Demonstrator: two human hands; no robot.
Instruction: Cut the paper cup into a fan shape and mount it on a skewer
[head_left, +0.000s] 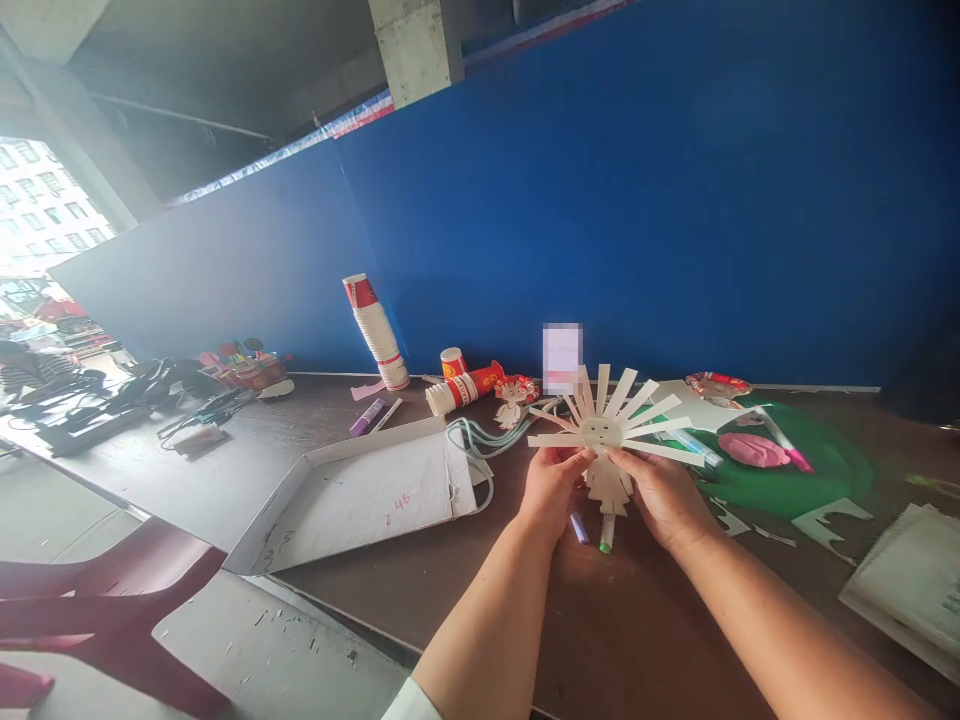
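Between my two hands is a white paper-cup doll [602, 433], with a drawn face on the round cup bottom and cut strips fanning out around it. A paper cutout body hangs below the face. My left hand [553, 485] pinches the doll's left side, thumb near the face. On the other side my right hand [660, 490] grips it the same way. Beneath the doll lie a green-tipped marker [607, 535] and a purple marker cap [579, 528]. Just behind it sits a smaller paper doll [514, 400] with a red fringe.
A white box lid [352, 490] lies left of my hands. Behind it stand a tall cup stack [377, 335] and a lying red cup stack [465, 388]. Paper scraps [829, 525], a pink paper piece [754, 450] and markers lie at right. A blue partition [637, 200] borders the table.
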